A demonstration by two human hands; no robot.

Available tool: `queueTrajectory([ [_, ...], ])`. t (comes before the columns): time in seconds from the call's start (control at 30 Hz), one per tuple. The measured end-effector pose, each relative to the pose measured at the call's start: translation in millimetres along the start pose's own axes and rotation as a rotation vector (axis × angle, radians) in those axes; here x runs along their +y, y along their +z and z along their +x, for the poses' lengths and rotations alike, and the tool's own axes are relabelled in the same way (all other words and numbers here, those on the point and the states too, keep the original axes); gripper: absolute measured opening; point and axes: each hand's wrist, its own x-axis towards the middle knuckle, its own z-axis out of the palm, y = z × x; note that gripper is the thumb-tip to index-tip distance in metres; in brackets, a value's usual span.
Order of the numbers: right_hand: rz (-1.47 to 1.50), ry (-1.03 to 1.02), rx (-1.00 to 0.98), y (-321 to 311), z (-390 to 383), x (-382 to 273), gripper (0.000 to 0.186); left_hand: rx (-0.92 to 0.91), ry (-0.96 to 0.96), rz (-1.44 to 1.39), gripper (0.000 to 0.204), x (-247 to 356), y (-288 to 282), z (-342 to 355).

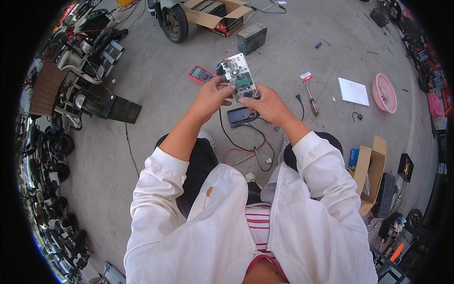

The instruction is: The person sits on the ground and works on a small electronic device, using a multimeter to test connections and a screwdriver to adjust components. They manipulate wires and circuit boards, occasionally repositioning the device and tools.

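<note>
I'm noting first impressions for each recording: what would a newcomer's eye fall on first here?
First, the circuit board, held up between the left hand and the right hand, above the middle of the picture. Then the pink basin at the right and the red multimeter beyond the left hand, both on the grey floor.

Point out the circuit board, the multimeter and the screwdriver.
Circuit board (242, 81): head view, middle of its component-covered face.
Red-edged multimeter (201, 74): head view, middle of its front face.
Screwdriver (314, 105): head view, on its handle.
</note>
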Motion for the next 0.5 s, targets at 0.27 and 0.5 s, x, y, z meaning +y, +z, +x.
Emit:
queueTrajectory([
  [0.27,-0.017,0.043,-0.025,-0.8,-1.7,-4.1,0.035,-0.013,0.011,-0.01,0.049,3.8,-0.1,-2.3],
  [0.5,0.117,0.007,-0.027,0.8,-0.9,3.4,0.043,0.057,0.048,-0.01,0.051,1.2,-0.2,-1.0],
])
